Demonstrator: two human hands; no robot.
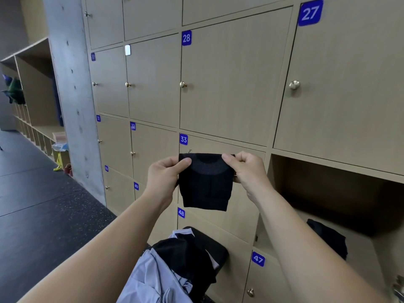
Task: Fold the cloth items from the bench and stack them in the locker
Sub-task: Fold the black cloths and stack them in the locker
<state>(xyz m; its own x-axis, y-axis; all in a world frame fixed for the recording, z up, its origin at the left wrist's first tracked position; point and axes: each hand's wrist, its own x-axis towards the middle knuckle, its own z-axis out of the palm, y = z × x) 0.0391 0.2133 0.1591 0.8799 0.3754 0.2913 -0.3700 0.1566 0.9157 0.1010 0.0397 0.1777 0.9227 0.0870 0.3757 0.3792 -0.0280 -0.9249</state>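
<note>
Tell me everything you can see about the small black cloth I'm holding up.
The black cloth is a small, roughly rectangular piece, seemingly folded, with a greyer curved band near its top. It hangs in the air before locker door 33, top edge level. The left hand pinches its upper left corner, the right hand its upper right.

Light: even, soft, indoor | shadows: deep inside open locker point(328, 189) at right | distortion: wide-angle bowing at edges | focus: slightly soft throughout
</note>
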